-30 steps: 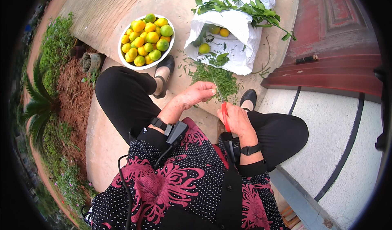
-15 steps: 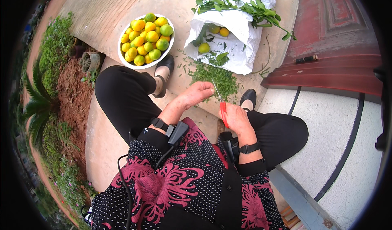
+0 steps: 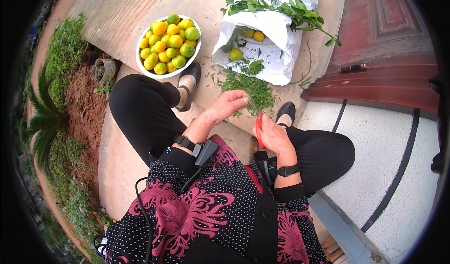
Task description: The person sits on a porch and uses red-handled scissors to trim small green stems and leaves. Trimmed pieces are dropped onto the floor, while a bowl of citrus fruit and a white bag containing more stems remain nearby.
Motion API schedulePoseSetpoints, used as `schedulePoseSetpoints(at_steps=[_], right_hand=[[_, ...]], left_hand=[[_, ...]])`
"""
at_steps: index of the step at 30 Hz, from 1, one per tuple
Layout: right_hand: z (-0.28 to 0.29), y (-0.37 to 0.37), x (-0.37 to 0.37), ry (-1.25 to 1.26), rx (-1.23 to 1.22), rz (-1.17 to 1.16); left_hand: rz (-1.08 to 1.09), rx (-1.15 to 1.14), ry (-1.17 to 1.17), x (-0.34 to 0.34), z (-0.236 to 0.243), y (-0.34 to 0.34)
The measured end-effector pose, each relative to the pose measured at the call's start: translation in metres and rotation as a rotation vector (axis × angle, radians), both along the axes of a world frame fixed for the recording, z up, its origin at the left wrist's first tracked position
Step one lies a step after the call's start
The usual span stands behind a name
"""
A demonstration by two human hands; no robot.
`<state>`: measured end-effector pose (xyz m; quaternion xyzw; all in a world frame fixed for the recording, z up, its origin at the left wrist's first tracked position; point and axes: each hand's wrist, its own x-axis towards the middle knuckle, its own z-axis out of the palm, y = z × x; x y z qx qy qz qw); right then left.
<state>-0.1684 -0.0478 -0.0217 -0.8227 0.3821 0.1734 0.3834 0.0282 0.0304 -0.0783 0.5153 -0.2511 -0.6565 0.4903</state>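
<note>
In my right hand (image 3: 275, 136) is a pair of scissors (image 3: 259, 128) with red handles, my fingers wrapped round them. Their metal blades point up and left, to the fingertips of my left hand (image 3: 228, 104). That hand is closed in a pinch; whatever lies between thumb and fingers is too small to make out. Below both hands, a heap of cut green leaf bits (image 3: 247, 88) is spread on the ground. Just beyond it lies a white sack (image 3: 276, 60), its mouth facing me, with a few yellow-green citrus fruits (image 3: 235, 54) and loose leaves inside.
A white basin (image 3: 198, 48) heaped with yellow and green citrus fruits stands at the far left, by my left foot. Leafy branches (image 3: 300, 14) lie across the sack. To the right are a red door (image 3: 384, 44) and a white tiled floor (image 3: 370, 147); plants grow along the left.
The scissors have shifted slightly to the right and turned a little, with my right hand. My left hand has moved slightly up, still pinched.
</note>
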Motion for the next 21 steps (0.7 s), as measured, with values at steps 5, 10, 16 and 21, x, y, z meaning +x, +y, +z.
schedulePoseSetpoints(at_steps=[5,10,16,21], right_hand=[[0.005,-0.001,-0.002,-0.056,-0.072,0.021],[0.006,-0.001,-0.005,-0.025,-0.128,0.036],[0.007,-0.001,-0.006,-0.022,-0.186,0.032],[0.007,0.001,-0.006,-0.045,-0.225,0.021]], left_hand=[[-0.112,-0.123,0.039,-0.003,-0.005,0.000],[-0.057,-0.120,0.026,-0.003,-0.006,0.001],[-0.037,-0.112,0.098,0.001,0.000,0.000],[-0.038,-0.077,0.085,0.002,0.005,0.000]])
